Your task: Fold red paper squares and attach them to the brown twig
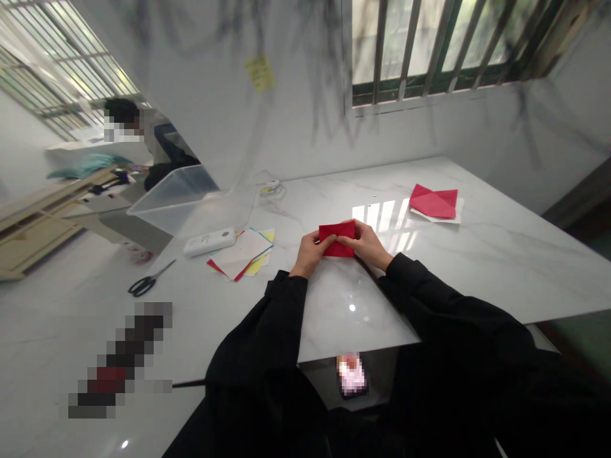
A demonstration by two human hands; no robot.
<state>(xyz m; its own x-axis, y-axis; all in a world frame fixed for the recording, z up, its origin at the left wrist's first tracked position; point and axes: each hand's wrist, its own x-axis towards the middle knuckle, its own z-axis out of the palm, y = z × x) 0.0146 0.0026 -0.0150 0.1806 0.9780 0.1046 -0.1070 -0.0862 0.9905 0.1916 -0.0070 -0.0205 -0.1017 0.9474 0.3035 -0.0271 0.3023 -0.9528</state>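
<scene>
red paper (338, 240) is pinched on the bench (477, 254) by fingers of both hands, left hand (312, 249), right hand (366, 243). a skewed crease is risked if grip slips.

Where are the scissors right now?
In the head view, the scissors lie on the white table, left of the hands, near the stack of coloured paper and white power strip.

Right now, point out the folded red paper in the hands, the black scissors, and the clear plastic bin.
Folded red paper (338, 240), head view, centre of the sheet between both hands.
Black scissors (142, 285), head view, on the handles.
Clear plastic bin (177, 205), head view, its front wall.
</scene>
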